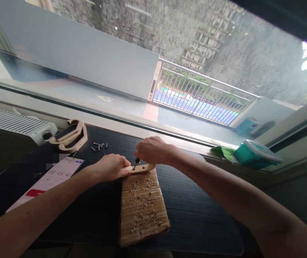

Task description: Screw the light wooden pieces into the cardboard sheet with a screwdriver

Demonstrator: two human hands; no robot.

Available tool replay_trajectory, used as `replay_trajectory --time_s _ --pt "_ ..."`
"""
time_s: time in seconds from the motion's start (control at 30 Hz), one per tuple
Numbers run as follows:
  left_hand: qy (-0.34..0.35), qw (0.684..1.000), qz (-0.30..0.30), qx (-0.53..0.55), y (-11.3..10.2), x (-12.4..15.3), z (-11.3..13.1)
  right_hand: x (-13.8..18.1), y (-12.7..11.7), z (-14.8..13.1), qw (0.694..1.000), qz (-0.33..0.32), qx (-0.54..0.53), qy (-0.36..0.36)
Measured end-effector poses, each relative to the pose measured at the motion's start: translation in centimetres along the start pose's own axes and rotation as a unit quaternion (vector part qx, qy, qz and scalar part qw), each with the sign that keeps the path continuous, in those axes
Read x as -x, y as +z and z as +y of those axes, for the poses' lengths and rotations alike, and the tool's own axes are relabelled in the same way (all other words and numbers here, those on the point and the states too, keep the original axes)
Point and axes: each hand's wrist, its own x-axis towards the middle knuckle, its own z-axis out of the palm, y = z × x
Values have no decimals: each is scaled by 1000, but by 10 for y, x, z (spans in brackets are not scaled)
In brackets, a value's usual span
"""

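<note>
My left hand (112,167) is closed on the left end of a small curved wooden piece (142,168) that lies at the far end of a cardboard slab (142,208). My right hand (153,149) is closed round a small dark-tipped tool (136,163), likely a screwdriver, whose tip stands on the wooden piece. The cardboard is pitted with many small holes and rests on a dark table (94,211).
Several loose screws (99,146) lie on the table behind my left hand. Curved wooden frames (70,138) are stacked at the back left. A phone (48,181) showing a timer lies at left. A teal box (255,154) sits on the windowsill at right.
</note>
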Motion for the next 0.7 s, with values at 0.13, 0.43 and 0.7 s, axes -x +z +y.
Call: replay_trajectory --time_s 0.13,0.43,0.7 --pt "5 1000 11 0 0 1 0 5 -5 4 1000 -4 -26 -14" --pt "4 1000 10 5 0 1 0 7 7 9 990 67 -96 -74" --pt "0 1000 11 -5 -1 2 2 7 3 10 995 50 -81 -42"
